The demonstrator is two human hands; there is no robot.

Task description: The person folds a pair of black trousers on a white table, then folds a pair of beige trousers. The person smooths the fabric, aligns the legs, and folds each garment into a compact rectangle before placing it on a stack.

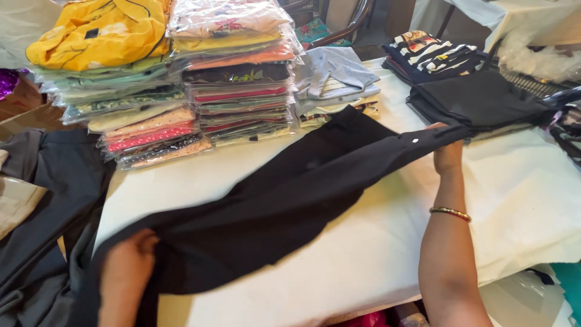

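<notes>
A black garment (pixel 290 194) lies stretched slantwise across the white-covered table (pixel 532 200). My left hand (pixel 130 257) grips its near end at the lower left, partly wrapped in the cloth. My right hand (pixel 448 154), with a bangle on the wrist, holds the far end, a cuff with a small white button, close to a folded black pile (pixel 484 100).
Two tall stacks of plastic-bagged coloured garments (pixel 239 79) stand at the back left, a yellow one (pixel 100 30) on top. Folded grey shirts (pixel 333 75) and striped clothes (pixel 433 54) lie behind. Dark grey cloth (pixel 48 200) hangs off the left side.
</notes>
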